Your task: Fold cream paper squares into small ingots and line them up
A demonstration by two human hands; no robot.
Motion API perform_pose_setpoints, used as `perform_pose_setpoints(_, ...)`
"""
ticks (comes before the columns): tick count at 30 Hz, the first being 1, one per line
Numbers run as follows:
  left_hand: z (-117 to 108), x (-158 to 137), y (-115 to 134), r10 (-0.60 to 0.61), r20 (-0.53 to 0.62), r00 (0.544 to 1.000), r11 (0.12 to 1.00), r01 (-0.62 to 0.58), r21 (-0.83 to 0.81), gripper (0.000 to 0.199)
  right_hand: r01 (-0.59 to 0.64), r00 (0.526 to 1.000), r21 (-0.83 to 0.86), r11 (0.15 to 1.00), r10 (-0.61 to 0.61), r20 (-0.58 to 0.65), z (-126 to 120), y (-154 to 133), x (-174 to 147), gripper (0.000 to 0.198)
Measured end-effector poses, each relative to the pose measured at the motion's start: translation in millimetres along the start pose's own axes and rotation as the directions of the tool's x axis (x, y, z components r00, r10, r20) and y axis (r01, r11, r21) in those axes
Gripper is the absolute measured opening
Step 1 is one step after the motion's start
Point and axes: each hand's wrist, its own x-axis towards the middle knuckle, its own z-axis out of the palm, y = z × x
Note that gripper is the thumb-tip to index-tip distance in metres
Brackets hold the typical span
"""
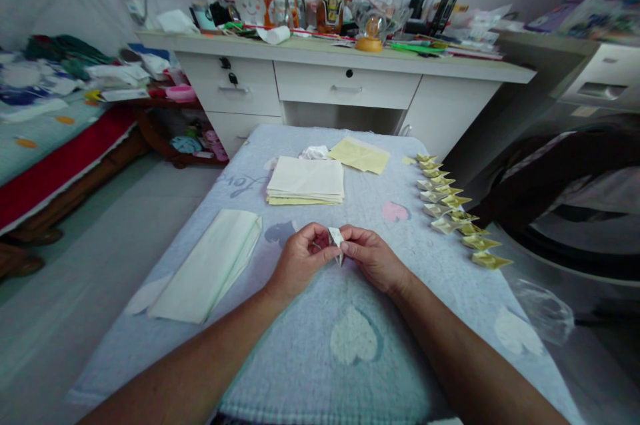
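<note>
Head view. Held at frame centre, pinched between fingertips of left hand (304,253) and right hand (371,254): small folded paper (335,235), over cloth-covered desk (295,351). Could tear or crease askew, likely from uneven pull between both grips. Toward right edge, row of folded paper pieces (455,201): risk of toppling off from a sweep of right forearm (445,326). Upper middle, loose paper stack (306,177): might slide if bumped.
</note>
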Motion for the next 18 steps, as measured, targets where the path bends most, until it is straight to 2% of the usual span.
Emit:
perform_pose_setpoints(3, 1.1, -1.5, 2.7, 0.005, 0.03, 1.0, 1.0, -0.004, -0.014, 0.024, -0.028, 1.0, 0.02, 0.999, 0.028, 0.005, -0.4, 0.4, -0.5, 0.023)
perform_pose_setpoints(8, -4.0, -1.8, 7.9, -0.002, 0.095, 0.996, 0.991, 0.014, -0.133, 0.033, -0.073, 0.997, 0.066, 0.995, 0.071, 0.029, 1.4, -1.4, -1.0, 0.024)
perform_pose_setpoints(13, -7.8, 1.4, 10.8, 0.016, 0.112, 0.994, 0.999, -0.011, -0.039, 0.026, -0.069, 0.997, 0.069, 0.995, 0.067, 0.037, 1.4, -1.4, -0.7, 0.024)
perform_pose_setpoints(18, -7.0, 2.9, 8.5, 0.028, 0.097, 0.995, 1.0, -0.026, -0.017, 0.022, -0.035, 0.997, -0.03, 0.999, 0.037, 0.073, 1.6, -1.5, -1.6, 0.025)
